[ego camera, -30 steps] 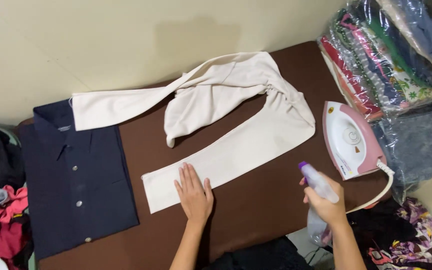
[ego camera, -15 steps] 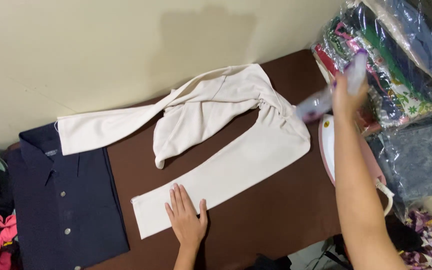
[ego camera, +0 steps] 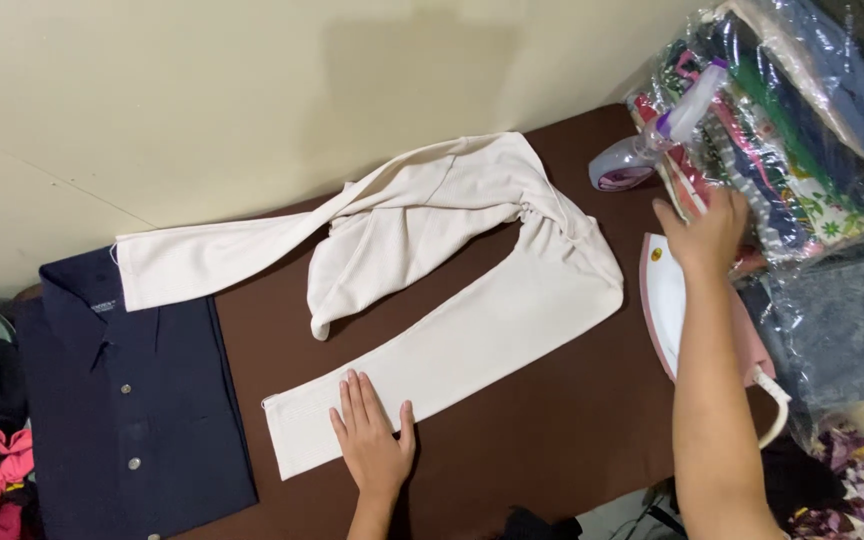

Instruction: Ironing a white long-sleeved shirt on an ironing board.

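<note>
My left hand [ego camera: 372, 445] lies flat, fingers spread, on the near leg of the cream cotton trousers [ego camera: 432, 290], while my open, empty right hand [ego camera: 704, 232] hovers over the pink-and-white iron [ego camera: 664, 300], risking toppling the nearby lilac spray bottle [ego camera: 642, 150].

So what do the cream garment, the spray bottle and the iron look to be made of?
Cream garment: woven cloth, matte, judging by its soft folds and the gathers at the bend; the fibre cannot be told. Spray bottle: translucent plastic with a purple collar and a slight sheen. Iron, standing on end: glossy hard plastic shell in white and pink; its soleplate is hidden. The left hand lies flat on the garment.
</note>
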